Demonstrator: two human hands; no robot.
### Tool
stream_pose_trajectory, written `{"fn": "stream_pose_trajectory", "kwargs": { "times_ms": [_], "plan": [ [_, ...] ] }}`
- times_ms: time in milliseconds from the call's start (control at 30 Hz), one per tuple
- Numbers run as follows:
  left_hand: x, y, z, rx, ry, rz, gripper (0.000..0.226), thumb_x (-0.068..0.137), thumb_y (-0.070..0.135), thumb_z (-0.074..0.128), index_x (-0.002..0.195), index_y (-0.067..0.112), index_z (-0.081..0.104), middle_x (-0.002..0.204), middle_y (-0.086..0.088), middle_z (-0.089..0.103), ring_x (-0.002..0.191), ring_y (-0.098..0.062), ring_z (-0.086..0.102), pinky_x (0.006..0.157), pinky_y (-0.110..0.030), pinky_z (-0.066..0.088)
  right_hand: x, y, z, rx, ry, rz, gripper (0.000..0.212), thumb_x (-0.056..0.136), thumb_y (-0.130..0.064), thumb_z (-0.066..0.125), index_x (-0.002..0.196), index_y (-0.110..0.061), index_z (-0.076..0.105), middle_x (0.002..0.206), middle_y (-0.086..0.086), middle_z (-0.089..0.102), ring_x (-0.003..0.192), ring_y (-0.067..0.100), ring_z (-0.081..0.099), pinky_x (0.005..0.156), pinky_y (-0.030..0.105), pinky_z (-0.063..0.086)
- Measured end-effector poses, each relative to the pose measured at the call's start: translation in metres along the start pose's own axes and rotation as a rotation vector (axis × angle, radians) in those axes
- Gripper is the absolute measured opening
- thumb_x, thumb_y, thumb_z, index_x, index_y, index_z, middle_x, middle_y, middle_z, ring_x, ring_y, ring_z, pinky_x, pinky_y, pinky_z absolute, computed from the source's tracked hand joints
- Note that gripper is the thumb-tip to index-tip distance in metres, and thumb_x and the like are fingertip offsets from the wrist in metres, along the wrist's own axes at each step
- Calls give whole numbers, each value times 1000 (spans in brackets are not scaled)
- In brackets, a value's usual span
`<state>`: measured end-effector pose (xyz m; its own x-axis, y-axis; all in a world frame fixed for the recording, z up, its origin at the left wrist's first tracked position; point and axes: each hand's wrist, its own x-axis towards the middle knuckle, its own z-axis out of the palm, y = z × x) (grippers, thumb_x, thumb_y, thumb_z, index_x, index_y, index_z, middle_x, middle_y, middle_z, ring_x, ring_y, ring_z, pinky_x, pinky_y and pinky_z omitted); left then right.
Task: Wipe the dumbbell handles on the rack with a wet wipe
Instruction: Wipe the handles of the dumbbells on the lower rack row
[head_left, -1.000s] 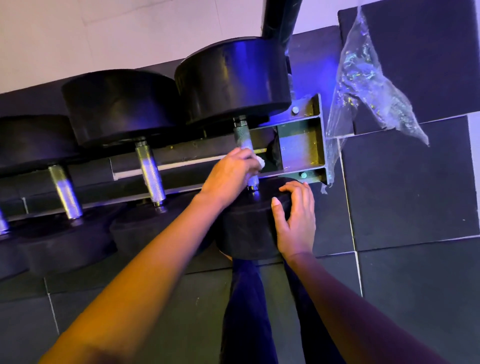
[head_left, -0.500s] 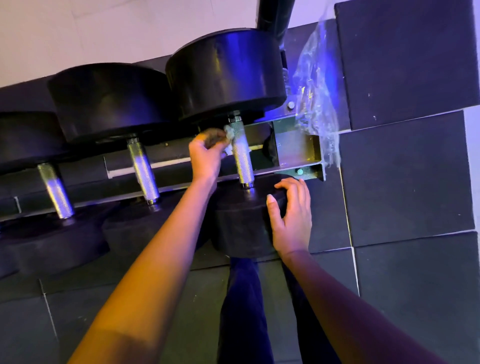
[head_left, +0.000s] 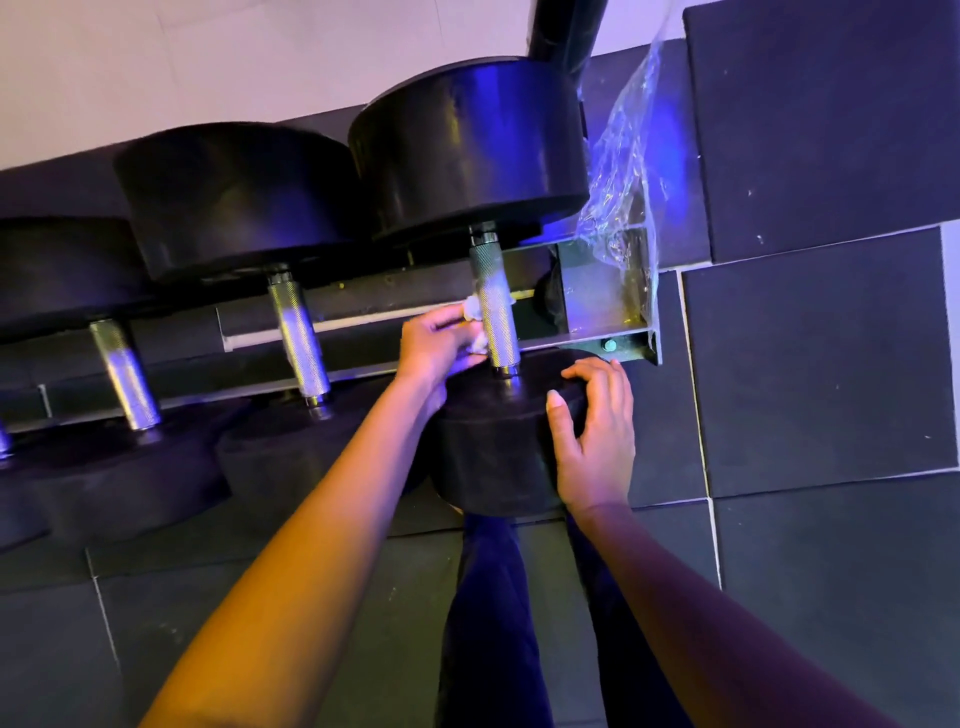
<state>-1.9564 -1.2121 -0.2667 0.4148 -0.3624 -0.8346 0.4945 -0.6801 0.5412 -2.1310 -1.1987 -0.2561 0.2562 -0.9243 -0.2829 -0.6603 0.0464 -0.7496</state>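
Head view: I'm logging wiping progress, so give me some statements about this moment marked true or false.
1. The left hand presses a wipe to the rightmost handle. True.
2. The right hand grips a handle. False: it holds that dumbbell's near head.
3. Clear plastic hangs at the right end of the rack. True.
4. Both hands hold wipes. False: only the left hand does.
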Motion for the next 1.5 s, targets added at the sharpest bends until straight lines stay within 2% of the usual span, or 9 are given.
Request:
{"fn": "stream_pose_trajectory", "kwargs": {
  "times_ms": [167, 333, 533, 700, 867, 1000, 1100, 1267, 1500],
  "plan": [
    [22, 32, 17, -420, 12, 10, 11, 92, 11, 55, 83, 11, 61, 67, 2, 68, 69, -14, 60, 66, -27, 52, 1, 0, 0, -1, 0, 6, 44, 88, -46, 36, 105, -11, 55, 118, 1, 53, 130, 27, 38, 103, 37, 33],
    [9, 0, 0, -121, -99, -99, 16, 92, 7, 53, 106, 10, 61, 78, 2, 67, 73, -11, 61, 64, -23, 52, 0, -2, 0, -3, 0, 26, 46, 87, -48, 35, 105, -11, 55, 120, 0, 53, 133, 24, 35, 98, 35, 33],
    [27, 25, 20, -420, 17, 3, 10, 92, 10, 55, 85, 9, 62, 74, -2, 69, 72, -12, 62, 67, -27, 50, 0, -2, 0, -3, 0, 19, 43, 87, -46, 36, 105, -11, 55, 119, -2, 53, 133, 24, 35, 99, 34, 33],
    [-13, 3, 3, -60, 40, 133, 24, 80, -2, 65, 104, 4, 67, 71, 7, 71, 63, 2, 62, 63, -16, 49, 0, -3, -1, -2, -2, 7, 43, 88, -46, 35, 104, -11, 55, 118, 0, 53, 131, 28, 38, 100, 32, 30],
    [7, 13, 14, 786, -40, 1206, 24, 83, 10, 60, 104, 3, 70, 111, -6, 66, 101, -15, 61, 93, -21, 44, 0, -2, -2, -5, -7, 4, 43, 88, -46, 36, 104, -11, 55, 117, 1, 53, 128, 30, 40, 104, 40, 33],
    [43, 6, 7, 1378, -240, 1586, 37, 94, 30, 45, 90, 3, 70, 94, -14, 69, 89, -30, 66, 90, -34, 42, 1, -1, -2, -9, -6, -6, 43, 88, -46, 37, 103, -10, 55, 116, 2, 54, 126, 32, 42, 106, 39, 31],
    [40, 12, 1, 1537, -645, 1673, 46, 100, 31, 33, 80, 6, 67, 87, -10, 67, 86, -28, 63, 87, -35, 43, 0, -1, -2, -23, -14, -3, 43, 88, -46, 38, 104, -10, 56, 116, 2, 55, 127, 32, 42, 105, 44, 32],
    [42, 37, 9, 1575, -332, 1439, 46, 97, 36, 32, 76, 9, 63, 83, -8, 63, 73, -27, 63, 57, -30, 50, 0, -3, -3, -19, -19, 19, 44, 86, -47, 37, 105, -11, 56, 118, 1, 55, 132, 29, 36, 103, 45, 35],
    [49, 44, 7, 1635, -551, 1424, 43, 98, 34, 30, 78, 10, 59, 84, -9, 60, 73, -29, 60, 68, -36, 51, 0, -4, -3, -14, -28, 37, 44, 86, -47, 37, 106, -13, 55, 121, 0, 53, 134, 25, 34, 100, 51, 38]
  ]
}}
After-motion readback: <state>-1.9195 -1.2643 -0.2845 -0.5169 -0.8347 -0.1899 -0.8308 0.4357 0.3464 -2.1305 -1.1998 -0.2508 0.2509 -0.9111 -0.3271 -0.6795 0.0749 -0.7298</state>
